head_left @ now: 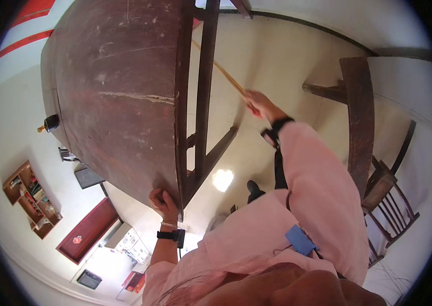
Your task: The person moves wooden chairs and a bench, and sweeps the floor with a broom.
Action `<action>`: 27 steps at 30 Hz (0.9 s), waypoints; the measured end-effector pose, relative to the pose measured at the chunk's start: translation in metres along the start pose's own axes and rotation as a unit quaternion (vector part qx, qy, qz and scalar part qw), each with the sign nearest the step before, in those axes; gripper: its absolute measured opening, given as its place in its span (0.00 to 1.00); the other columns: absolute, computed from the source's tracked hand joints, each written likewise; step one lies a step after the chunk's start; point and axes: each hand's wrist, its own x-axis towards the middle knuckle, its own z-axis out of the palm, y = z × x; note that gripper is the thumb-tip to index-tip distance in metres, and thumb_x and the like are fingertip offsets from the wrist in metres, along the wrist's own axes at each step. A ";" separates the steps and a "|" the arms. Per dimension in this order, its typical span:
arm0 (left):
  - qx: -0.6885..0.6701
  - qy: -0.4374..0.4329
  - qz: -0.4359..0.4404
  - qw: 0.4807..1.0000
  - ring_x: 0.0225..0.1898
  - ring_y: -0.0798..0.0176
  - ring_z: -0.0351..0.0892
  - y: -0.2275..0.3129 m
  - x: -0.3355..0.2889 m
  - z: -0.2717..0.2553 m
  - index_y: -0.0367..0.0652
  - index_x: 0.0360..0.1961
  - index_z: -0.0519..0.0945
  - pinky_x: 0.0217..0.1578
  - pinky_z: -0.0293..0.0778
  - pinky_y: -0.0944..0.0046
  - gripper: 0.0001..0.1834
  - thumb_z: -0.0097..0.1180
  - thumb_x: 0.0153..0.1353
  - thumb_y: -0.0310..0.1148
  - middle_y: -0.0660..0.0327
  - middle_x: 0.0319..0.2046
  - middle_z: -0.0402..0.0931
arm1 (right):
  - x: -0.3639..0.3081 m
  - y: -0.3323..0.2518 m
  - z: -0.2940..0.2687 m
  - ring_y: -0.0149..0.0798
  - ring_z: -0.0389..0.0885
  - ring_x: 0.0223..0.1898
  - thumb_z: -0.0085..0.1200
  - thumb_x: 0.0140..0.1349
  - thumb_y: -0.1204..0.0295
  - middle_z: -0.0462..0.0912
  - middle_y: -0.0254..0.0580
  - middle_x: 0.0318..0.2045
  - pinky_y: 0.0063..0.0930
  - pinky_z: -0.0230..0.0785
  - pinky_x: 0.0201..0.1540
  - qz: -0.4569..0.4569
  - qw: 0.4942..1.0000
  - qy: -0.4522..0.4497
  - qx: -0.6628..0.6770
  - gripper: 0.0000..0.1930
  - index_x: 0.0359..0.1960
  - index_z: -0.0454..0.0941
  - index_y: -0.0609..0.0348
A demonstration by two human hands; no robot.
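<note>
My right hand (pixel 261 104) is closed around a long, thin wooden handle (pixel 230 77). The handle slants up and left, passing behind the legs of a dark brown wooden table. Its far end is hidden there, though a bit of red shows beside it. My left hand (pixel 165 205) is at the near corner of the table (pixel 124 66), its fingers curled on the edge. Scratches and a pale crack mark the worn tabletop.
A dark wooden bench (pixel 359 117) stands at the right, with a slatted wooden chair (pixel 389 204) nearer me. A black, gold-tipped object (pixel 50 123) sits at the table's far left edge. Left of the table are a wall shelf (pixel 32 199) and a red-brown panel (pixel 87 229).
</note>
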 end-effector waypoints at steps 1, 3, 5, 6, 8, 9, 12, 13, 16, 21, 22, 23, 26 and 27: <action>-0.008 0.001 0.007 1.000 0.26 0.71 0.59 0.001 0.000 0.001 0.40 0.35 0.63 0.28 0.60 0.73 0.09 0.43 0.54 0.32 0.64 0.25 0.62 | -0.021 0.023 -0.012 0.25 0.59 0.07 0.39 0.55 0.62 0.63 0.32 0.11 0.19 0.52 0.07 0.014 1.000 0.000 0.004 0.12 0.36 0.60 0.54; -0.023 -0.001 0.019 1.000 0.25 0.71 0.60 0.000 0.002 0.001 0.40 0.35 0.64 0.27 0.60 0.73 0.09 0.43 0.54 0.32 0.64 0.25 0.63 | -0.074 0.061 -0.038 0.25 0.58 0.06 0.38 0.56 0.61 0.63 0.32 0.11 0.19 0.52 0.06 0.027 0.999 0.014 0.033 0.15 0.41 0.60 0.55; 0.016 -0.001 0.017 1.000 0.22 0.66 0.62 -0.006 0.002 0.000 0.39 0.31 0.66 0.23 0.59 0.68 0.08 0.46 0.52 0.31 0.60 0.23 0.64 | -0.132 0.080 -0.059 0.25 0.58 0.06 0.37 0.57 0.60 0.62 0.32 0.11 0.19 0.53 0.06 0.040 0.998 0.039 0.032 0.17 0.46 0.59 0.55; 0.009 0.002 0.015 1.000 0.22 0.66 0.62 -0.009 0.001 0.000 0.39 0.31 0.66 0.23 0.59 0.68 0.08 0.46 0.52 0.31 0.60 0.23 0.64 | -0.165 0.082 -0.068 0.25 0.58 0.06 0.36 0.58 0.60 0.62 0.32 0.11 0.19 0.53 0.05 0.047 0.997 0.057 0.019 0.19 0.48 0.59 0.55; 0.012 0.024 0.052 0.998 0.21 0.64 0.63 -0.007 0.002 0.003 0.39 0.30 0.67 0.23 0.60 0.67 0.07 0.46 0.51 0.30 0.59 0.22 0.64 | -0.232 0.074 -0.083 0.24 0.58 0.07 0.37 0.58 0.61 0.63 0.32 0.13 0.19 0.54 0.07 0.064 0.991 0.105 -0.047 0.20 0.51 0.58 0.54; 0.006 0.025 0.057 0.998 0.21 0.64 0.63 -0.004 0.005 0.004 0.39 0.30 0.67 0.23 0.60 0.67 0.07 0.46 0.51 0.30 0.59 0.22 0.64 | -0.252 0.068 -0.089 0.24 0.58 0.08 0.37 0.58 0.61 0.63 0.32 0.13 0.19 0.54 0.07 0.060 0.988 0.124 -0.075 0.21 0.51 0.58 0.53; 0.041 0.043 0.082 0.995 0.20 0.63 0.63 0.006 0.009 0.004 0.39 0.30 0.67 0.23 0.61 0.66 0.07 0.46 0.51 0.30 0.58 0.22 0.65 | -0.289 0.051 -0.105 0.25 0.59 0.09 0.37 0.57 0.61 0.63 0.33 0.13 0.19 0.55 0.09 0.047 0.967 0.178 -0.177 0.21 0.52 0.57 0.51; 0.038 0.042 0.077 0.995 0.20 0.62 0.64 0.011 0.009 0.005 0.39 0.30 0.67 0.23 0.62 0.65 0.07 0.47 0.51 0.30 0.58 0.22 0.65 | -0.292 0.049 -0.110 0.25 0.59 0.09 0.37 0.57 0.61 0.63 0.33 0.13 0.19 0.55 0.09 0.043 0.960 0.191 -0.201 0.21 0.53 0.57 0.50; 0.029 0.042 0.083 0.995 0.21 0.62 0.64 0.020 0.014 0.006 0.40 0.31 0.68 0.23 0.62 0.64 0.07 0.47 0.50 0.30 0.58 0.21 0.65 | -0.254 0.022 -0.129 0.25 0.59 0.09 0.37 0.57 0.60 0.63 0.32 0.13 0.20 0.55 0.08 0.040 0.964 0.218 -0.149 0.21 0.52 0.57 0.50; 0.056 0.050 0.117 0.990 0.22 0.60 0.64 0.006 0.014 0.005 0.39 0.30 0.69 0.24 0.62 0.63 0.08 0.48 0.49 0.31 0.58 0.21 0.65 | -0.235 0.068 -0.118 0.26 0.59 0.09 0.36 0.57 0.58 0.63 0.33 0.14 0.20 0.53 0.07 0.114 0.982 0.147 0.035 0.23 0.54 0.52 0.45; 0.056 0.049 0.109 0.991 0.22 0.60 0.64 0.007 0.008 0.004 0.39 0.30 0.69 0.24 0.62 0.63 0.08 0.48 0.49 0.31 0.58 0.21 0.65 | -0.245 0.076 -0.113 0.26 0.59 0.09 0.36 0.57 0.58 0.63 0.33 0.14 0.20 0.53 0.07 0.120 0.981 0.147 0.030 0.23 0.54 0.52 0.45; 0.060 0.046 0.099 0.992 0.22 0.59 0.64 0.012 0.011 0.005 0.39 0.30 0.69 0.24 0.61 0.63 0.08 0.48 0.49 0.31 0.58 0.20 0.65 | -0.257 0.078 -0.108 0.26 0.59 0.09 0.36 0.57 0.58 0.63 0.33 0.14 0.20 0.53 0.07 0.114 0.983 0.133 0.062 0.22 0.53 0.54 0.45; 0.063 0.052 0.104 0.991 0.23 0.58 0.64 0.009 0.013 0.006 0.39 0.29 0.69 0.24 0.61 0.62 0.07 0.47 0.49 0.31 0.57 0.20 0.65 | -0.310 0.040 -0.073 0.25 0.58 0.09 0.35 0.57 0.57 0.63 0.33 0.14 0.19 0.54 0.07 0.101 0.983 0.149 -0.020 0.19 0.49 0.58 0.46; 0.061 0.054 0.118 0.990 0.23 0.58 0.64 0.007 0.013 0.006 0.39 0.29 0.69 0.24 0.61 0.62 0.07 0.47 0.49 0.31 0.57 0.21 0.65 | -0.314 0.040 -0.076 0.25 0.58 0.09 0.35 0.57 0.57 0.63 0.33 0.14 0.19 0.54 0.07 0.099 0.983 0.152 -0.022 0.19 0.49 0.58 0.46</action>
